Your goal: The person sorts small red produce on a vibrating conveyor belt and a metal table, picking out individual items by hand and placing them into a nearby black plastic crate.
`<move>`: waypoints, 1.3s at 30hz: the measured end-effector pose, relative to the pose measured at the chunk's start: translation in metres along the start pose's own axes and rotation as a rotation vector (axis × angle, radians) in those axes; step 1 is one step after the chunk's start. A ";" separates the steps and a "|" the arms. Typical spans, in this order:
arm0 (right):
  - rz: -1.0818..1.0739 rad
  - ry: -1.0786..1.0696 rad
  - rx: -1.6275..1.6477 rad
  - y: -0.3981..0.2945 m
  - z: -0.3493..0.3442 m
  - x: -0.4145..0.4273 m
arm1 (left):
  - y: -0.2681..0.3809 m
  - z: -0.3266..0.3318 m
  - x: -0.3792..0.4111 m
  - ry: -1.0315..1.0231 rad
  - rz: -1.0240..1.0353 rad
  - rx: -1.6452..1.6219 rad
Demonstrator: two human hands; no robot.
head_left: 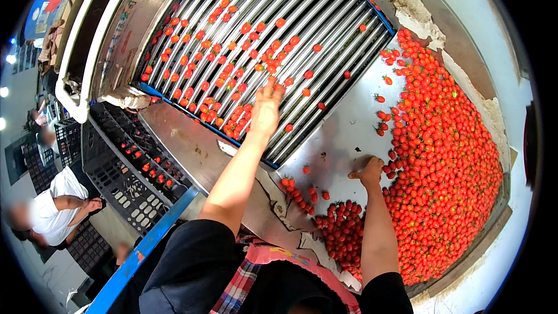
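Note:
My left hand reaches over a bed of metal rollers, its spread fingertips at a few small red tomatoes. Whether it grips one cannot be told. Many cherry tomatoes lie scattered over the rollers, more densely towards the lower left edge. On the sheet-metal tray right of the rollers, my right hand rests at the edge of a large heap of cherry tomatoes, thumb pointing left; its palm side is hidden. A smaller cluster of tomatoes lies left of my right forearm.
Black plastic crates, with some tomatoes in one, stand at the left below the rollers. A blue metal bar runs near my left side. White pipes rise at the upper left. A person in a white shirt sits farther left.

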State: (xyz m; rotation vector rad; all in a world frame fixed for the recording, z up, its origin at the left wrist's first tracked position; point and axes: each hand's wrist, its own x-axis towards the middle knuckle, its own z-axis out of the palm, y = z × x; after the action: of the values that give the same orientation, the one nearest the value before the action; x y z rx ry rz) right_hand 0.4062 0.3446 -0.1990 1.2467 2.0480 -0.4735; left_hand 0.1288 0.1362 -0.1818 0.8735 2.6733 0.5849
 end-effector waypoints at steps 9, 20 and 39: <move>-0.020 0.027 0.009 -0.001 0.000 0.001 | -0.147 -0.055 -0.018 0.162 -0.487 0.164; -0.027 0.023 0.037 0.000 0.000 0.000 | -0.106 -0.031 -0.042 0.099 -0.599 0.053; 0.021 0.027 0.034 -0.001 -0.006 -0.006 | -0.072 -0.080 0.030 0.144 -0.912 -1.497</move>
State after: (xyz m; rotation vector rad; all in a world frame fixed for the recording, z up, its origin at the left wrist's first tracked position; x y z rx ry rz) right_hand 0.4050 0.3444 -0.1909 1.3000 2.0549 -0.4868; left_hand 0.0398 0.0777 -0.1482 -0.7325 1.5471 1.8498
